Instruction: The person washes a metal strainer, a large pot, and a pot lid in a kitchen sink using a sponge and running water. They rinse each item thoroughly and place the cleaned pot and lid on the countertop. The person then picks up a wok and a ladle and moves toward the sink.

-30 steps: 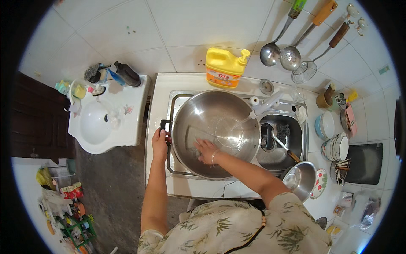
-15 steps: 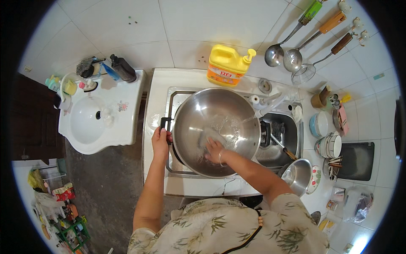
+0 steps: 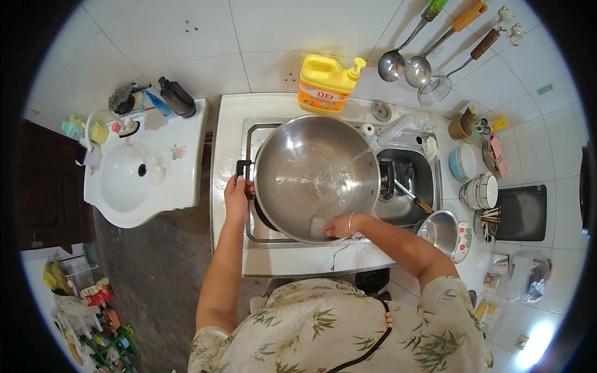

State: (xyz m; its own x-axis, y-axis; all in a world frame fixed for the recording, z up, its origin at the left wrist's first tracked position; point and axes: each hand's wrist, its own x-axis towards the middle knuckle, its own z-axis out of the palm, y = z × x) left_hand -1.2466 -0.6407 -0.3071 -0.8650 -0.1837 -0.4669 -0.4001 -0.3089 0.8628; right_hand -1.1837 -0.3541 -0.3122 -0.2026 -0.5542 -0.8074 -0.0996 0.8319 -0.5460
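Observation:
A large stainless steel wok (image 3: 298,149) rests over the double sink, with water in it and a stream falling from the white faucet (image 3: 394,129). My left hand (image 3: 238,198) is closed around its black left handle (image 3: 243,168). Inside the near wall of the wok, my right hand (image 3: 339,227) presses a pale, greyish cloth (image 3: 318,227) against the metal. The cloth is thin and wet-looking, and the fingers partly cover it. The wok's other black handle (image 3: 387,179) extends over the right basin.
A yellow detergent bottle (image 3: 324,87) stands behind the wok. In the right basin (image 3: 418,168) lies a long-handled tool (image 3: 415,198). A steel bowl (image 3: 440,231) and stacked bowls (image 3: 482,189) sit to the right. Ladles (image 3: 418,71) hang on the wall; a white washbasin (image 3: 127,180) is left.
My right hand has moved with the cloth from the wok's lower middle to its near wall, toward me and slightly right. My left hand keeps its hold. The view has shifted slightly.

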